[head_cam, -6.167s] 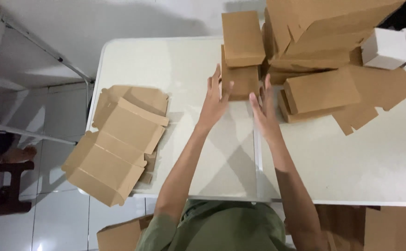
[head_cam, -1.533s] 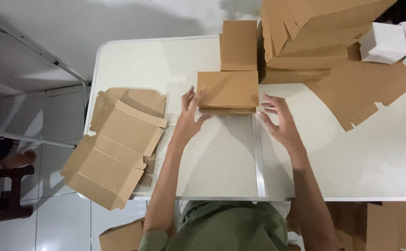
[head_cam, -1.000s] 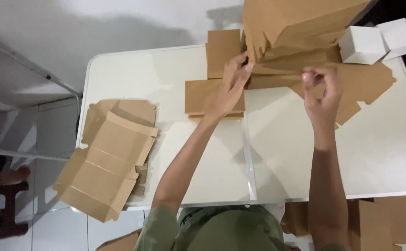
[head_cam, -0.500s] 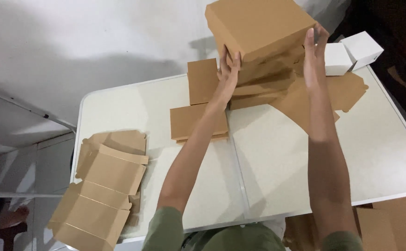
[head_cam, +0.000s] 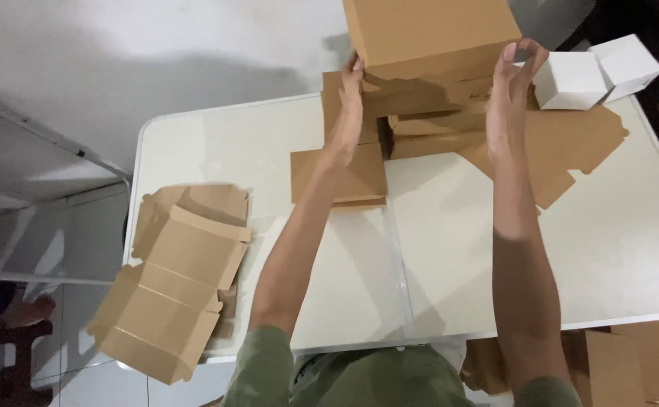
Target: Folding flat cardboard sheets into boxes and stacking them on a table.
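Both hands, left (head_cam: 350,102) and right (head_cam: 512,83), grasp the closed brown box (head_cam: 431,34) atop a stack (head_cam: 427,113)

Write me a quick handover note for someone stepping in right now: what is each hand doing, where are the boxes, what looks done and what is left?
Left hand: pressed flat on the left side of the top folded brown box.
Right hand: on that box's right side, fingers raised at its edge.
The box sits atop the stack of folded boxes at the white table's far edge.
Done: several boxes folded and stacked; one closed box lies alone near the middle.
Left: flat unfolded blanks piled at the table's left edge, one more flat sheet right of the stack.
Two white boxes stand far right.
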